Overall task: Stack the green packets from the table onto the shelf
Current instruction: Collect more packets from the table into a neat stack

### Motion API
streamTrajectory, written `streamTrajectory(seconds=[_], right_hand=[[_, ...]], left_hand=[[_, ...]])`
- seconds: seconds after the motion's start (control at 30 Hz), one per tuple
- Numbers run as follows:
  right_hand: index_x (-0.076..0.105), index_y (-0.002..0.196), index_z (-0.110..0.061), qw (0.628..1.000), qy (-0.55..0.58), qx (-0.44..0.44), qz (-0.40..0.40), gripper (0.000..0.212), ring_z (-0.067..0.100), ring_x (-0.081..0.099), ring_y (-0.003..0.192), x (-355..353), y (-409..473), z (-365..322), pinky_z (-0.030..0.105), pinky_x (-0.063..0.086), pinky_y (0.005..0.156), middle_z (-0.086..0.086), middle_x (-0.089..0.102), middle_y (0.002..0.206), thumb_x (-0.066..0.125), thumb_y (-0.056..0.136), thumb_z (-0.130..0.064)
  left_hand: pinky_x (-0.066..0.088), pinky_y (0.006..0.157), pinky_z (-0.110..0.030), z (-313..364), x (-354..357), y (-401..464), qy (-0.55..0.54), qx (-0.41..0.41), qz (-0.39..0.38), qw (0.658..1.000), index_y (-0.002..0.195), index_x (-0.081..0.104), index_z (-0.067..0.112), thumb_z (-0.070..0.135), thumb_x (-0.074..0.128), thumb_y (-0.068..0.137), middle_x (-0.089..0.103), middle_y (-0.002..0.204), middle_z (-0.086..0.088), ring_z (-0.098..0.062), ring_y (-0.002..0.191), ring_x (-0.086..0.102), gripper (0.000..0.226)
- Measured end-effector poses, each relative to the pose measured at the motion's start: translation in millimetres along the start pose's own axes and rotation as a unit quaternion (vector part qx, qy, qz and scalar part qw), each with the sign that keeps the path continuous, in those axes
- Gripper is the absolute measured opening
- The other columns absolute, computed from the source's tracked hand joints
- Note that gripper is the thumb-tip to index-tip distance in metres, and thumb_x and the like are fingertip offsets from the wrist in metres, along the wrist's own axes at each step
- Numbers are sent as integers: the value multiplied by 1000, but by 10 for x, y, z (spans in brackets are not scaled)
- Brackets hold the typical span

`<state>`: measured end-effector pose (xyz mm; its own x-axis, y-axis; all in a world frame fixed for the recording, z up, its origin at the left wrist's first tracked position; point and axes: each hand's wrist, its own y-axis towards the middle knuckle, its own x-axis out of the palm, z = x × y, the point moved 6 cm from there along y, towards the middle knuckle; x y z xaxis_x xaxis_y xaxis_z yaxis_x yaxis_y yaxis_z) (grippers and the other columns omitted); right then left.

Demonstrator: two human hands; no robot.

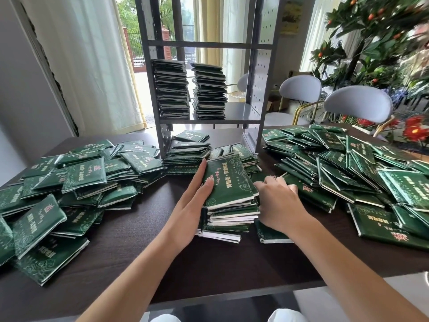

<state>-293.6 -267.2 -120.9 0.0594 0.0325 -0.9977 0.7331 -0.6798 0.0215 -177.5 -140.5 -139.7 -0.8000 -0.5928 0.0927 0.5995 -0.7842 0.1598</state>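
Green packets (228,182): pale printed characters, too blurred to read.

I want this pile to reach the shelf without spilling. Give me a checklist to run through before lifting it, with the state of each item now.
1. Left hand flat against the pile's left side: ok.
2. Right hand gripping the pile's right side: cannot tell; its fingers curl there, but the contact is hidden.
3. Pile squared up: not ok; the lowest packets jut out toward the near left.
4. Free space on the shelf: ok; the board is bare to the right of the two stacks.
5. Path to the shelf clear: not ok; loose packets lie heaped between the pile and the shelf's foot.
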Motion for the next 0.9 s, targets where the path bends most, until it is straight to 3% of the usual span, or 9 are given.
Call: streamTrajectory(seconds=[0.17,0.3,0.4,0.53,0.57,0.67,0.73,0.8,0.9], right_hand=[[64,114,-15,998,30,25,41,25,30,44,121,10,48,54,44,33,103,8,54,120,57,90,-19],[63,83,-17,963,240,53,108,17,27,50,102,29,64,191,35,42,86,3,55,96,56,77,-2],[63,71,-12,870,468,81,134,28,22,53,65,-58,72,337,26,38,58,3,60,67,46,73,10],[61,62,-11,725,677,53,114,41,11,53,54,-296,38,300,19,43,51,1,60,60,36,73,19],[61,61,-14,704,701,40,104,43,11,53,55,-355,32,261,21,44,53,0,60,60,36,73,19],[61,70,-10,730,676,-10,100,31,9,54,59,-541,16,104,24,48,59,8,57,70,44,82,13],[62,77,-9,768,629,-48,107,20,7,57,59,-672,3,-49,23,49,58,10,59,77,52,86,7],[65,81,-14,800,589,-72,92,18,9,61,63,-758,9,-210,22,52,58,5,63,79,60,88,2],[72,87,-27,861,495,-75,83,14,11,64,80,-840,72,-363,26,49,67,-2,68,89,74,86,-14]], left_hand=[[42,83,0,-14,-7,5,1,5,-5,1000,157,27,33,24,40,106,64,109,43,19,111,58,53],[41,82,1,-19,-21,10,-5,10,-6,1000,157,28,33,24,40,106,63,107,46,22,109,56,53],[41,86,0,-18,-24,22,-6,22,-9,1000,157,28,34,27,42,104,62,113,44,20,114,55,55],[41,105,-10,-9,-37,11,-19,30,-16,999,155,30,41,43,48,89,62,125,36,8,127,54,68],[40,106,-10,12,-27,-2,-18,35,-19,999,154,30,42,44,48,89,61,126,36,7,128,53,67],[40,104,-8,17,-14,0,-6,39,-30,999,155,30,41,44,47,90,60,127,38,10,127,52,67],[37,114,-20,3,-33,2,-9,42,-25,999,154,32,42,44,49,90,59,133,32,4,131,52,66],[33,119,-30,16,-34,-16,-21,40,-20,999,152,35,43,43,51,91,60,138,23,-2,133,52,63],[32,118,-29,32,-45,34,-17,40,-26,999,155,35,36,46,54,100,53,148,16,-1,138,47,59]])
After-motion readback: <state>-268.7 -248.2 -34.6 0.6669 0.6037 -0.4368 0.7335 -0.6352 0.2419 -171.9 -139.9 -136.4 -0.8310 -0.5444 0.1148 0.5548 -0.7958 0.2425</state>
